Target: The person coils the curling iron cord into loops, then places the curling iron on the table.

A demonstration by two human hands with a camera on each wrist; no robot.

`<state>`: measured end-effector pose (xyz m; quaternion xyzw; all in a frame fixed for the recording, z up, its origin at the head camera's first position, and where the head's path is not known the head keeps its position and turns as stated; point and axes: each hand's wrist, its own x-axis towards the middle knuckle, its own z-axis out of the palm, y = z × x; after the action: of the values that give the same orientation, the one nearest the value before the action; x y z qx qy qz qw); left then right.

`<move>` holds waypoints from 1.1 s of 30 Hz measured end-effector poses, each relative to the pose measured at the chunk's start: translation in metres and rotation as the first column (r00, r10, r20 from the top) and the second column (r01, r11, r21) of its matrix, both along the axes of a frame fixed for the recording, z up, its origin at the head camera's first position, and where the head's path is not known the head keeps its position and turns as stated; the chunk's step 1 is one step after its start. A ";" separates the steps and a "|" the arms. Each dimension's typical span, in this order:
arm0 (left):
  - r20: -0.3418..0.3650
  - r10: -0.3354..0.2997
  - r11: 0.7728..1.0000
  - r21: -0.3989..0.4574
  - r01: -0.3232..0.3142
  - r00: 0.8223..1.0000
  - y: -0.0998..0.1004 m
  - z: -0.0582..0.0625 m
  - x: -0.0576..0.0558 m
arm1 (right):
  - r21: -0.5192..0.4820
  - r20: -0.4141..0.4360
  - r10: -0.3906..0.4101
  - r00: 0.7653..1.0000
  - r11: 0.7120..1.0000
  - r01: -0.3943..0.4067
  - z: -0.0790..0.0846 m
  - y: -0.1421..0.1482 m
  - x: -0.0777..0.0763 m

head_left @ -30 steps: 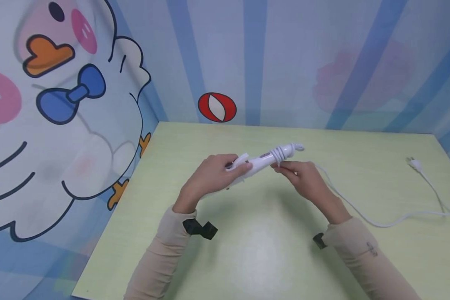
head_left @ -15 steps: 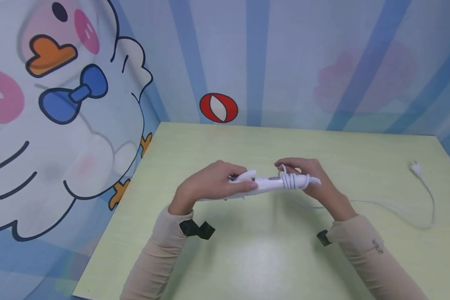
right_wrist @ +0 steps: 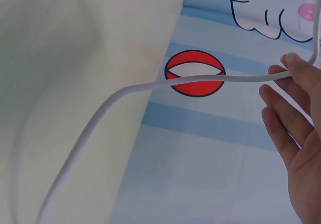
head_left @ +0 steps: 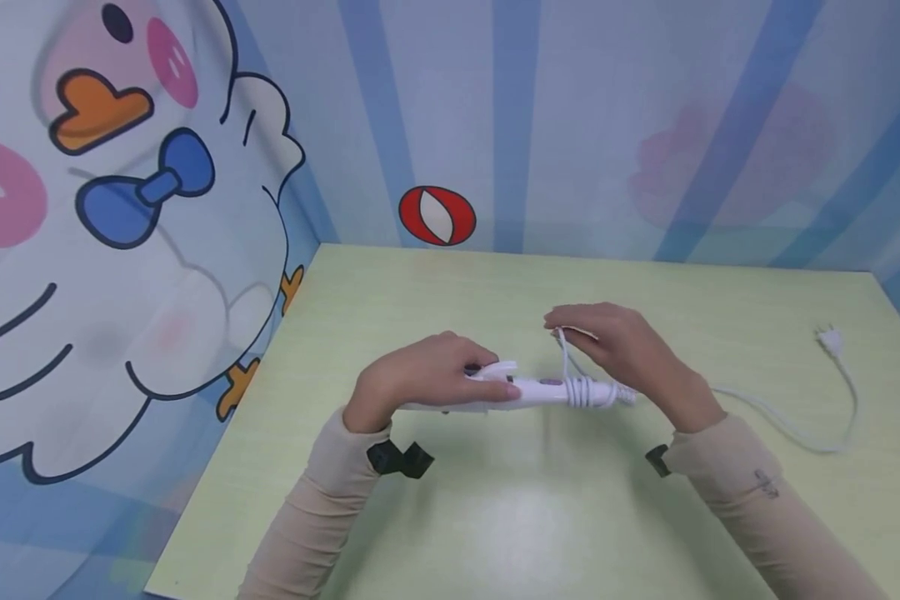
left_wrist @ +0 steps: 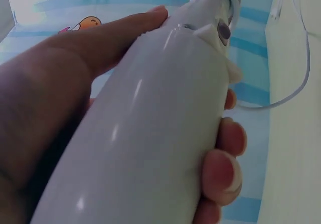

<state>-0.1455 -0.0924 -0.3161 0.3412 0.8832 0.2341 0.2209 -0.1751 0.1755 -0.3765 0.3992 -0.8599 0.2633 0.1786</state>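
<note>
A white curling iron (head_left: pixel 527 392) lies level above the table, its lever on the upper side. My left hand (head_left: pixel 431 371) grips it around the body, thumb along the near side; in the left wrist view the fingers (left_wrist: pixel 220 176) curl around the white casing (left_wrist: pixel 150 118). Several turns of the white power cord (head_left: pixel 581 392) wrap the handle's right end. From these turns the cord rises to my right hand (head_left: pixel 622 346), which pinches it between thumb and fingers. The right wrist view shows the pinched cord (right_wrist: pixel 200 78) running on toward the lower left.
Loose cord (head_left: pixel 787 429) trails over the pale green table (head_left: pixel 525 517) to a two-pin plug (head_left: pixel 829 338) at the right. Cartoon-printed walls (head_left: pixel 585 125) stand behind and to the left. A black strap mount (head_left: pixel 401 459) sits at the left cuff.
The curling iron has turned from slanting upward to level and come lower. My right hand has drawn the cord up above the handle. The plug end has barely shifted while its slack has moved inward.
</note>
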 end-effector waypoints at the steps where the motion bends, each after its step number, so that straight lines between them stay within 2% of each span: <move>1: -0.002 -0.002 1.000 -0.009 0.002 1.000 0.001 0.000 0.000 | 0.006 -0.011 0.013 1.000 1.000 -0.013 0.002 -0.001 0.000; 5: -0.013 0.006 0.998 -0.060 -0.007 1.000 0.006 0.001 0.002 | 0.024 -0.064 0.036 0.997 0.999 -0.035 0.010 -0.003 0.002; 9: -0.031 0.042 0.991 -0.123 -0.045 0.999 0.010 -0.003 0.004 | 0.073 -0.120 0.037 0.992 0.997 -0.028 0.016 -0.005 0.005; 13: -0.083 0.105 0.973 -0.197 -0.120 0.991 0.013 -0.010 0.003 | 0.130 -0.183 0.035 0.983 0.991 -0.011 0.018 -0.007 0.007; 16: -0.130 0.168 0.950 -0.242 -0.196 0.977 0.015 -0.016 0.003 | 0.159 -0.226 0.027 0.974 0.987 0.010 0.016 -0.009 0.008; 21: -0.184 0.274 0.917 -0.248 -0.314 0.944 0.018 -0.023 0.003 | 0.184 -0.274 -0.009 0.962 0.981 0.062 0.014 -0.012 0.011; 26: -0.255 0.372 0.891 -0.172 -0.420 0.893 0.018 -0.029 0.000 | 0.170 -0.269 -0.089 0.959 0.976 0.138 0.013 -0.016 0.016; 29: -0.288 0.420 0.879 -0.109 -0.465 0.861 0.016 -0.032 -0.003 | 0.140 -0.232 -0.141 0.962 0.974 0.176 0.010 -0.018 0.020; 33: -0.310 0.466 0.867 -0.030 -0.498 0.829 0.012 -0.034 -0.008 | 0.088 -0.126 -0.197 0.972 0.974 0.209 0.005 -0.020 0.027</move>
<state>-0.1534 -0.0806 -0.3503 0.1253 0.9747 0.1807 0.0399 -0.1485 0.1557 -0.3720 0.3322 -0.8966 0.1763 0.2339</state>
